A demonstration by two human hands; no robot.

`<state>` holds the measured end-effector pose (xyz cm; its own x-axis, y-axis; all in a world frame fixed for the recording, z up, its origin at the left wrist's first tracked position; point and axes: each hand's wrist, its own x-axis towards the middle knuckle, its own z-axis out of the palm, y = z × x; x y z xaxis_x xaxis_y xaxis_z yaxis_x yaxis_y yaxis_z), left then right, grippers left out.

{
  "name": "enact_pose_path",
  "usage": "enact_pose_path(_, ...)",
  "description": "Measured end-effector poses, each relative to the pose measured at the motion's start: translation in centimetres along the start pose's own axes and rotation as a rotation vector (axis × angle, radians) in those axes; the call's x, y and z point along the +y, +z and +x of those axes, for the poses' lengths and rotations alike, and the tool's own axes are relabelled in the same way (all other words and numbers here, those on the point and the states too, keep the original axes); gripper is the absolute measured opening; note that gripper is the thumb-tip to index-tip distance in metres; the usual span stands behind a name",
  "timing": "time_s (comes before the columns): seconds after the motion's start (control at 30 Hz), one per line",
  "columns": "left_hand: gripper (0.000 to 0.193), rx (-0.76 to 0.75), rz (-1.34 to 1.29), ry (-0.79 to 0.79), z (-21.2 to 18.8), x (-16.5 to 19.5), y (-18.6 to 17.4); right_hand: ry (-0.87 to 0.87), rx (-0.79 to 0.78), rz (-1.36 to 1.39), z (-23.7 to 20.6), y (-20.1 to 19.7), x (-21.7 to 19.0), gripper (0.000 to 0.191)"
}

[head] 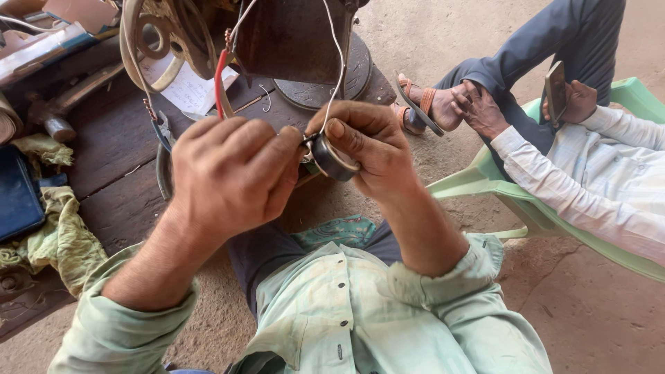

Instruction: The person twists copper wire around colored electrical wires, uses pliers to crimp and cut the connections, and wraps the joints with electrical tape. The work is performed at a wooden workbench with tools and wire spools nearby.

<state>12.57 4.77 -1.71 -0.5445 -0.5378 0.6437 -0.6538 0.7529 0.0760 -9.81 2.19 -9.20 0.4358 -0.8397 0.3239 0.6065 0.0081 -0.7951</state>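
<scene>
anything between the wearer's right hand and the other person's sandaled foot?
Head view: only bare sandy ground and the dark bench's edge separate the right hand, holding a small round part, from the sandaled foot.

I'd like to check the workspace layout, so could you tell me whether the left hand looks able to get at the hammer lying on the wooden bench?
Probably yes, once freed: the hammer lies uncovered on the bench, left of the left hand, with nothing between. That hand is now pinched at the small round part held by the right hand.
</scene>
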Motion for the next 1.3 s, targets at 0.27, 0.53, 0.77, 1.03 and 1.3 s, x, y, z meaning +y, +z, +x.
enact_pose_path(0.27, 0.025, 0.011, 0.103, 0.005, -1.1, 1.0, 0.4, -0.038, -0.223, 0.119, 0.4, -0.2, -0.3, 0.040)
enact_pose_path(0.53, 0.013, -0.011, 0.022, -0.014, -0.1, 1.9, 0.6, -0.090, 0.135, -0.263, 2.8, 2.1, 1.3, 0.028)
enact_pose_path(0.77, 0.010, -0.028, -0.143, -0.068, -0.5, 0.4, -0.1, -0.097, -0.184, -0.212, 2.6, -0.6, -0.1, 0.031)
enact_pose_path(1.03, 0.022, 0.089, 0.275, 0.125, -0.9, -0.1, 1.4, 0.111, 0.195, 0.243, -0.6, 1.2, 0.9, 0.031)
enact_pose_path(1.3, 0.015, 0.040, 0.104, 0.044, -1.7, 1.3, 1.1, -0.100, 0.001, 0.064, -0.4, 2.2, 0.0, 0.050)
